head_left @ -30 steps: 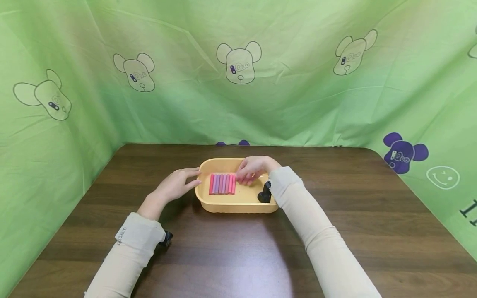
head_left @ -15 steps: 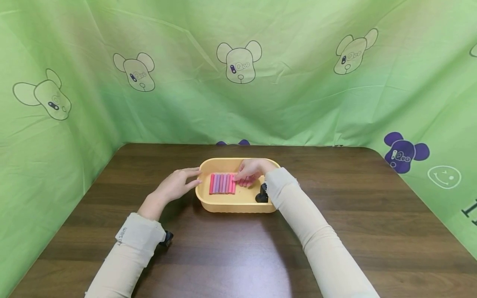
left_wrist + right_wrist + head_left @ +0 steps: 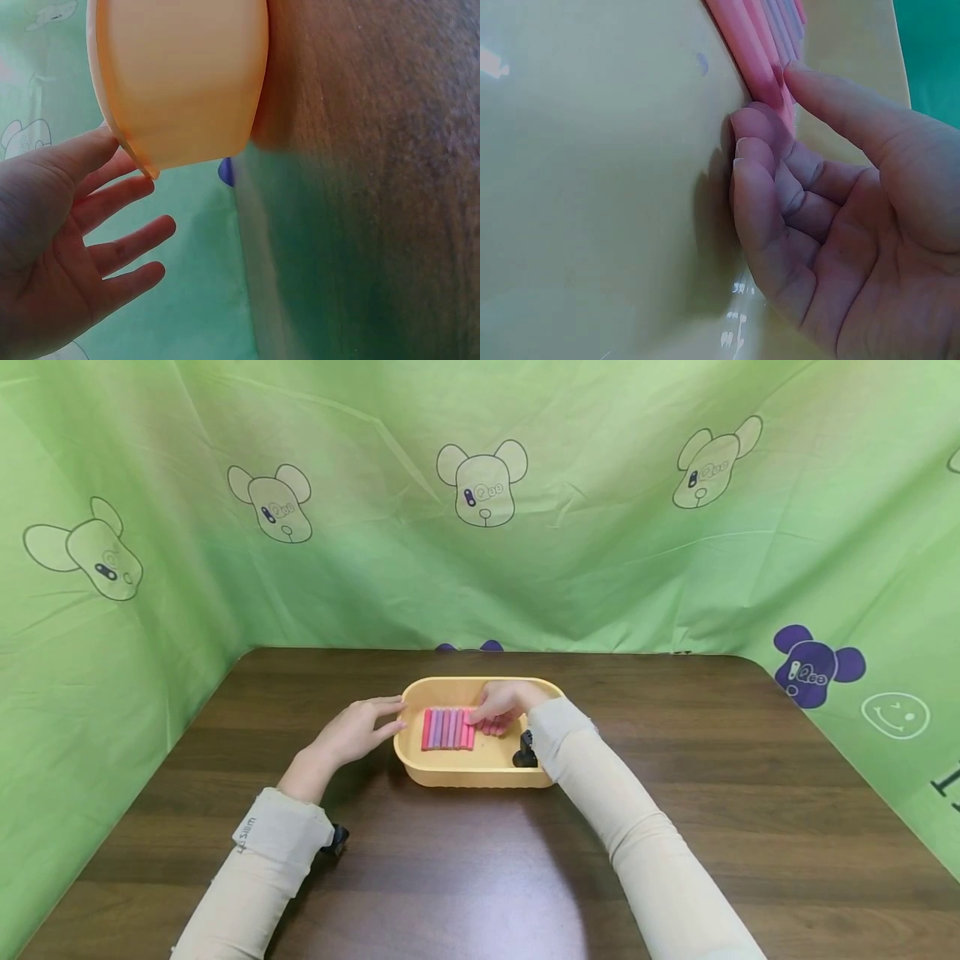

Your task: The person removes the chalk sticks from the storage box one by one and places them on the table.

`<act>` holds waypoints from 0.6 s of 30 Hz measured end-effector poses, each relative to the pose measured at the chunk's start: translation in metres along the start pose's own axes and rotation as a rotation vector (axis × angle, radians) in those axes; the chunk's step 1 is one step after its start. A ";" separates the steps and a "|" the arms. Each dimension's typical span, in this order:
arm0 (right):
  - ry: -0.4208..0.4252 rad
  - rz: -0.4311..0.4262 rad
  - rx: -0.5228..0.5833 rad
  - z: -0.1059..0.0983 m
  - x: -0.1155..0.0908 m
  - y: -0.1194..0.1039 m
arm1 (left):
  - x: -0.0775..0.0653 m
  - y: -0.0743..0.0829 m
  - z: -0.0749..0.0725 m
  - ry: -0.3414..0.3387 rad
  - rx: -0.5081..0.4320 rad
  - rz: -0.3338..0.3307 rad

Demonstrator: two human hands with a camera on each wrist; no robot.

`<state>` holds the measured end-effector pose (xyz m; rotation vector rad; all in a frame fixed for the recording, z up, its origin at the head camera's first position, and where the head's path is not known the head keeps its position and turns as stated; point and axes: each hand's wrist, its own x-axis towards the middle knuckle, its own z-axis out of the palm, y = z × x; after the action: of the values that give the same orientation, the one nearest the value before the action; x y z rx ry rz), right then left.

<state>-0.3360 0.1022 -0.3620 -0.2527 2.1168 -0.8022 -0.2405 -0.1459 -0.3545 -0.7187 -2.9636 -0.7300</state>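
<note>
A row of pink, red and purple sticks (image 3: 444, 731) lies side by side in a yellow plastic basin (image 3: 465, 778). My right hand (image 3: 506, 703) reaches inside, its fingers curled. Between thumb and fingertips it pinches the end of the pink stick (image 3: 739, 46) at the row's right side; the exact contact is partly hidden. My left hand (image 3: 358, 732) is at the basin's left end, thumb and a finger touching the rim. In the left wrist view the other fingers of the left hand (image 3: 82, 225) are spread and fairly straight.
The basin stands on a dark wooden table (image 3: 442, 860). A green curtain (image 3: 360, 585) with printed bear heads hangs behind and at both sides. Black wrist cameras sit on both wrists; the right camera (image 3: 527, 752) is over the basin's right part.
My right hand has moved slightly left, and its thumb has come onto the rightmost pink stick. The left hand and the basin have stayed nearly still.
</note>
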 end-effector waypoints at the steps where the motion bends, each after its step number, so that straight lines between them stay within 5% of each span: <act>1: 0.003 0.002 -0.005 0.000 0.000 0.000 | 0.000 0.000 0.000 0.000 -0.001 -0.001; 18: 0.024 0.037 -0.008 0.001 -0.001 -0.004 | 0.000 0.000 -0.001 -0.002 -0.007 -0.007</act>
<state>-0.3356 0.0988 -0.3592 -0.2085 2.1413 -0.7781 -0.2407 -0.1463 -0.3537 -0.7096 -2.9683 -0.7412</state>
